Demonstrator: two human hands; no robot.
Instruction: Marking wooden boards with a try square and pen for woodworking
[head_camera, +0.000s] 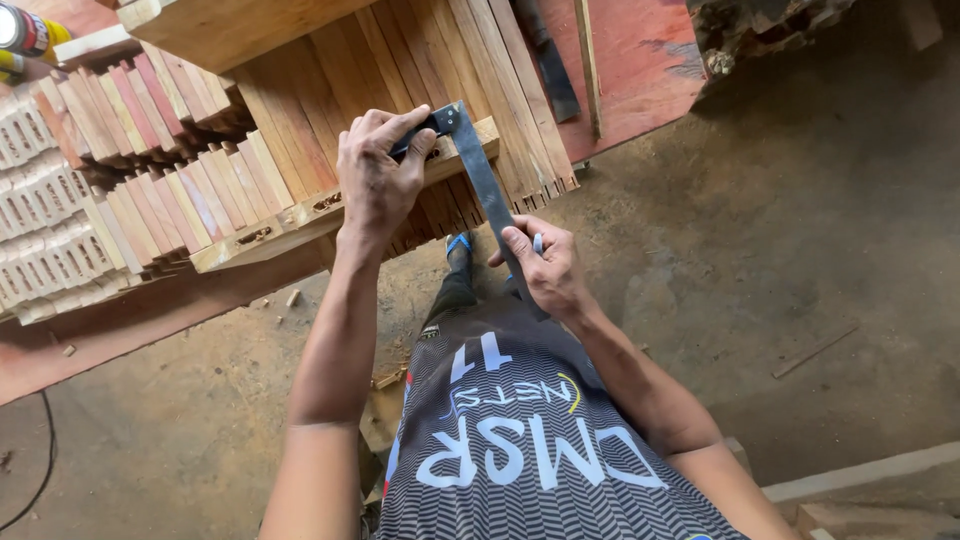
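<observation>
Marking a wooden strip with a steel try square, seen from the head camera.

The left hand (378, 180) presses the square's stock on the wooden strip (300, 222); the right hand (545, 268), nearer the body, is closed on the steel try square (487, 190) blade with a pen-like thing (537, 242). This looks like the marking step; next the square must rest steady.

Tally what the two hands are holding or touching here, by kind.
Metal carpenter's square: 1, left hand on its corner, right hand on its long arm
Wooden bar with slots under the square: 1
Total: 2
</observation>
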